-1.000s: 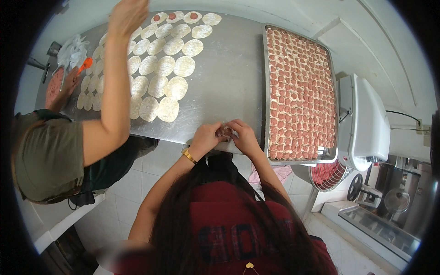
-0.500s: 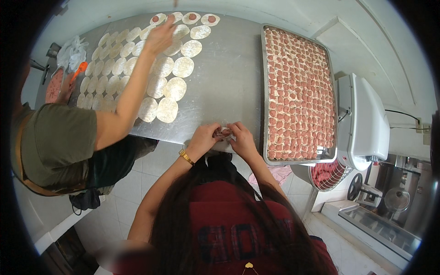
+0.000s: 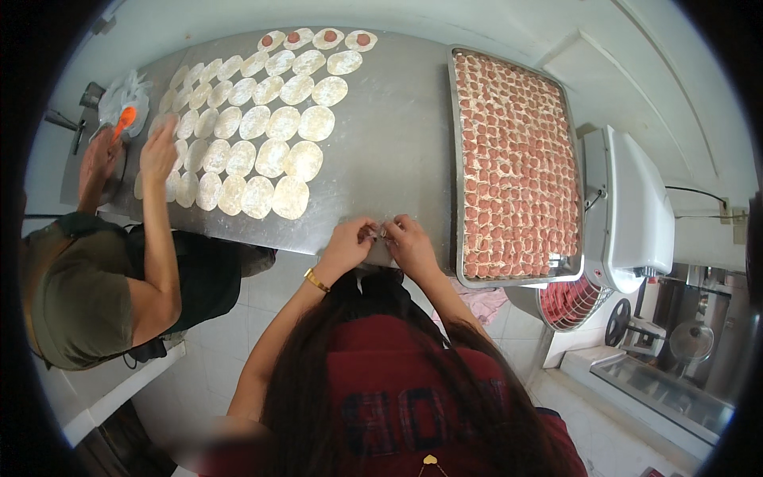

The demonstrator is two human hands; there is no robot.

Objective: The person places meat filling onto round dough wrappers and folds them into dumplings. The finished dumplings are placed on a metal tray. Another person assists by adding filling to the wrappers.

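At the table's near edge, my left hand (image 3: 350,245) and my right hand (image 3: 410,248) are closed, fingertips almost meeting. Between them they pinch a small dumpling (image 3: 381,233), a floury wrapper mostly covered by my fingers. Ahead and to the left, rows of round dough wrappers (image 3: 315,123) lie flat on the metal table (image 3: 389,143). Several in the farthest row carry a dab of pink meat filling (image 3: 329,36). Right of my right hand is a large metal tray (image 3: 456,199) packed with rows of open-topped dumplings (image 3: 517,159).
At the left a co-worker's hand (image 3: 101,155) holds an orange spoon (image 3: 125,118); their other hand (image 3: 160,147) is over the wrappers. A crumpled plastic bag (image 3: 131,89) sits behind. A white machine (image 3: 640,207) with a wire guard stands beyond the tray.
My fingers have closed in around the dumpling, hiding its meat. The co-worker's arm has drawn back from the far row, where another wrapper now shows filling. The view has shifted slightly.
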